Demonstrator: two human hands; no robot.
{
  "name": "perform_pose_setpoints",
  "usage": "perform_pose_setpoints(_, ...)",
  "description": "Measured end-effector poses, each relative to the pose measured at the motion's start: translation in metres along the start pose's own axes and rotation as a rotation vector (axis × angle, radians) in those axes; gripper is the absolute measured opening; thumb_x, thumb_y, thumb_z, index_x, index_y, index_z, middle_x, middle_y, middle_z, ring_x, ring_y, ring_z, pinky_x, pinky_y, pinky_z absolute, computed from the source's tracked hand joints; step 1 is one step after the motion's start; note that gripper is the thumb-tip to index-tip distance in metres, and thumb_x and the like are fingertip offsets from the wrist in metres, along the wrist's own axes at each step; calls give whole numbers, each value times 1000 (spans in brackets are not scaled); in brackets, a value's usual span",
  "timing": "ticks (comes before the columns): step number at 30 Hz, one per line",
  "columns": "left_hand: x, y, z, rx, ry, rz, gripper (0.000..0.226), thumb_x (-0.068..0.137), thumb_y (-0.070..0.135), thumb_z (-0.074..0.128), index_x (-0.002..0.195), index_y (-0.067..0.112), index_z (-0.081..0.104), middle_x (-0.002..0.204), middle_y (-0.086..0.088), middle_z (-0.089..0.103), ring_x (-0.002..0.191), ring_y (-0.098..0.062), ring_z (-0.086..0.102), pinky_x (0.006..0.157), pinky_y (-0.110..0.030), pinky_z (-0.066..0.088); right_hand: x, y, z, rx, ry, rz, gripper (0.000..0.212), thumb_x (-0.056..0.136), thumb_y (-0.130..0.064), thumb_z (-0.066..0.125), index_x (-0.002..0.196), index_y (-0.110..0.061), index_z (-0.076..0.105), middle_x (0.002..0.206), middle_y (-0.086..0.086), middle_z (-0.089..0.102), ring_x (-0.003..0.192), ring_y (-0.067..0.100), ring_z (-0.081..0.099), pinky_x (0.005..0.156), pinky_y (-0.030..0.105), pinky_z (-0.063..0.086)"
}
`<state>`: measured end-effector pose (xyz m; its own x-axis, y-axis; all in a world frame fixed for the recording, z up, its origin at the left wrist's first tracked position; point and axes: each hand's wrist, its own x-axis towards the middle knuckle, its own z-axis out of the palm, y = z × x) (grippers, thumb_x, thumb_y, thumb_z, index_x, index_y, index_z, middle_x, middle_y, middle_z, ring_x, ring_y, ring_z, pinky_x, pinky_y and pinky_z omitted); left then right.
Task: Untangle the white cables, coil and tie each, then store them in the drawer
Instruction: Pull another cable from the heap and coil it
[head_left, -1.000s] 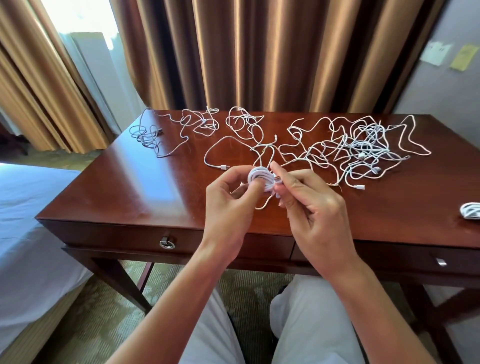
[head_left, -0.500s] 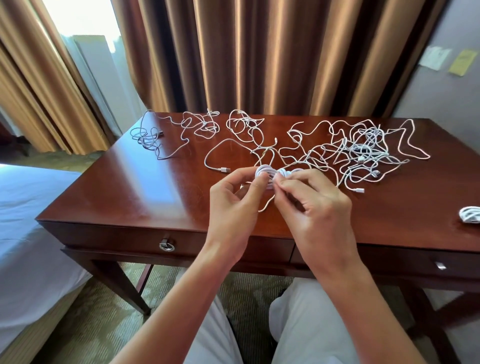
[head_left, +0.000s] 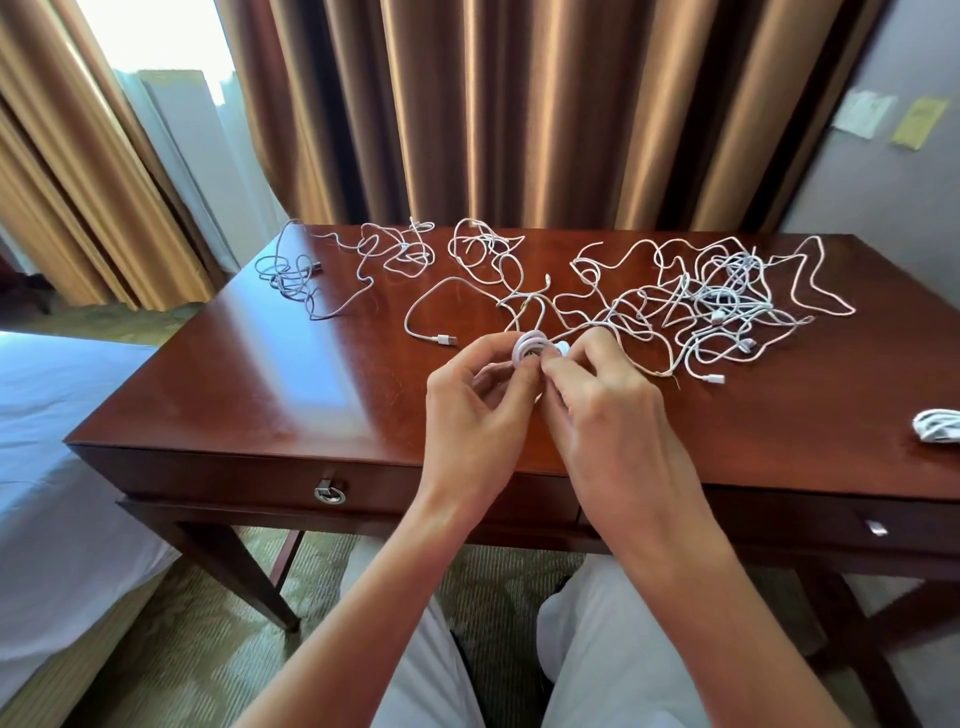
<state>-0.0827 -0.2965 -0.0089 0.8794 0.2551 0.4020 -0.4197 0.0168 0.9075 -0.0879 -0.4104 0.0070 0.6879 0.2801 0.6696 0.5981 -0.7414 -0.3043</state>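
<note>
A small coiled white cable (head_left: 529, 347) is held above the wooden desk (head_left: 270, 395), just in front of me. My left hand (head_left: 475, 410) pinches the coil from the left with thumb and fingers. My right hand (head_left: 605, 415) pinches its right side, fingertips curled against it. Behind the hands lies a big tangle of white cables (head_left: 722, 306) at the right. More loose white cables (head_left: 395, 249) lie at the back left, and one (head_left: 431, 332) has a plug near my left hand. A finished white coil (head_left: 937, 426) rests at the desk's right edge. The left drawer, with its ring handle (head_left: 329, 491), is closed.
Brown curtains (head_left: 519, 104) hang behind the desk. A bed with a white sheet (head_left: 47, 441) stands at the left. A second drawer pull (head_left: 877, 528) shows at the right front. My knees in white trousers (head_left: 613, 649) are under the desk's front edge.
Both hands have brought the coil a little farther out over the desk. My right fingers have closed in tighter on the coil's right side.
</note>
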Motion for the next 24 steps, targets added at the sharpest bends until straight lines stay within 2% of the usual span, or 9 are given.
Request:
perform_pose_setpoints(4,2,-2,-2,-11,18,-24,11,94,-1,64,95,4,73,86,0,75,80,-7,67,74,-19,53,-1,5,4,106,11,-14,7,98,-7,63,99,-3,69,92,4,49,71,22,59,61,43,55)
perform_pose_setpoints(7,5,-2,-5,-41,31,-61,10,93,-2,65,94,3,74,85,-4,75,79,-10,67,74,-21,54,0,11,6,206,68,5,7,94,-3,68,97,-3,73,93,3,52,72,6,49,69,14,47)
perform_pose_setpoints(9,6,-3,-5,-63,27,-76,10,92,-1,66,94,5,74,86,-7,76,80,-14,69,76,-25,56,0,14,6,229,83,26,7,92,-3,70,98,-5,74,102,5,54,74,3,51,73,6,45)
perform_pose_setpoints(11,7,-3,-4,-67,24,-78,10,91,-1,67,92,6,75,86,-12,75,79,-16,68,74,-27,56,1,16,7,258,83,53,4,93,-5,70,96,-7,73,112,6,57,73,6,58,74,11,51)
perform_pose_setpoints(14,8,-3,-3,-23,17,-47,14,91,-4,65,91,7,74,86,-13,75,76,-13,68,70,-26,54,3,16,10,355,90,101,2,93,-5,70,93,-6,71,118,6,66,75,14,71,68,29,61)
perform_pose_setpoints(17,10,-4,-5,77,-40,0,12,93,-1,64,96,5,73,90,-9,75,75,-9,70,68,-21,53,2,15,7,514,56,250,4,95,-12,71,97,-14,69,93,2,76,66,10,73,60,38,62)
perform_pose_setpoints(19,12,-7,-9,155,-95,10,12,94,3,65,99,10,73,97,-8,74,77,-10,71,70,-21,52,2,16,5,602,31,352,10,94,-16,72,101,-15,65,80,-2,74,62,9,73,58,38,62)
perform_pose_setpoints(20,13,-7,-11,169,-119,1,11,94,4,65,100,10,73,97,-7,74,78,-10,71,71,-22,52,3,17,4,639,25,379,14,93,-15,73,103,-15,64,82,-3,74,62,9,73,57,36,62)
perform_pose_setpoints(24,14,-10,-15,187,-197,10,10,94,8,66,101,12,72,100,-9,72,84,-15,72,75,-23,52,4,19,6,699,-10,417,28,92,-10,73,117,-15,62,103,-8,71,64,9,73,55,23,58)
